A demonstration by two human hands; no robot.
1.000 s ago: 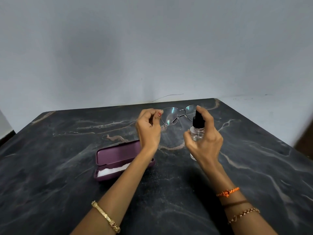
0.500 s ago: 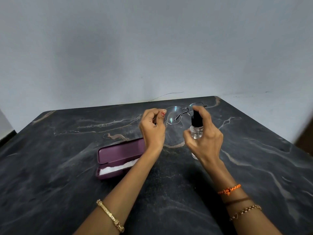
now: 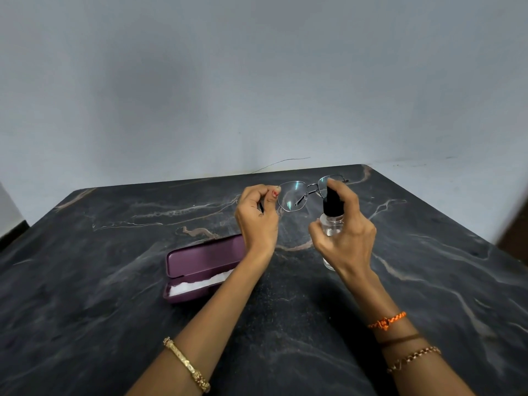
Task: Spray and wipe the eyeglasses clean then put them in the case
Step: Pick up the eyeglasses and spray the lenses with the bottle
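Thin metal-framed eyeglasses (image 3: pixel 294 195) are held up above the table, pinched at their left end by my left hand (image 3: pixel 258 221). My right hand (image 3: pixel 347 232) grips a small clear spray bottle (image 3: pixel 331 224) with a black nozzle, index finger on top of the nozzle, right beside the right lens. A purple glasses case (image 3: pixel 200 260) lies open on the table below my left forearm, with a white cloth (image 3: pixel 197 282) in its lower half.
The dark marble table (image 3: pixel 114 324) ends at a grey wall behind the hands; its right edge runs diagonally at the far right. A thin wire lies along the wall at the table's back edge.
Both hands have risen slightly and moved away from me, with the glasses and bottle held the same way. The glasses are tilted a little more towards the nozzle.
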